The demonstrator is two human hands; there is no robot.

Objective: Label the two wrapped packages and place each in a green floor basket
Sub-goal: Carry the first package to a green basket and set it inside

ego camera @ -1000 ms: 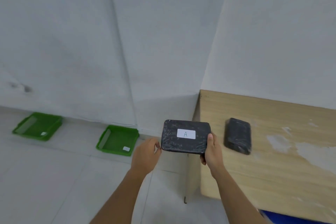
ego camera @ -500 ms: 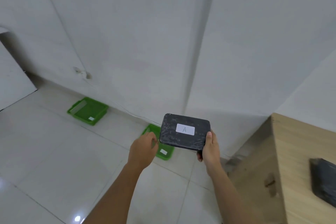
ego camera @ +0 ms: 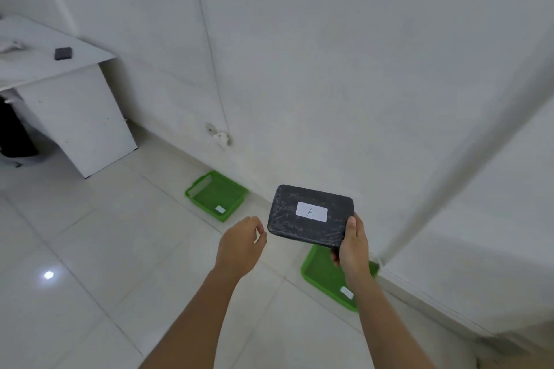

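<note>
A black wrapped package (ego camera: 287, 216) with a white label marked "A" (ego camera: 311, 212) is held level above the floor. My right hand (ego camera: 352, 244) grips its right end. My left hand (ego camera: 241, 243) hovers just left of the package, fingers curled and apart, not touching it. Two green floor baskets stand along the wall: the far basket (ego camera: 216, 194) sits up and to the left, the near basket (ego camera: 325, 277) lies right below the package and my right hand, partly hidden by them. Each basket carries a small white tag. The second package is out of view.
A white desk (ego camera: 67, 99) stands at the left with a small dark object (ego camera: 63, 53) on top. A thin cable (ego camera: 209, 48) runs down the wall to a fitting (ego camera: 218, 133) near the floor. White tiled floor spreads across the lower left.
The view has swung left, away from the wooden table, and both baskets look closer. My left hand has let go of the package; my right hand alone holds it now.
</note>
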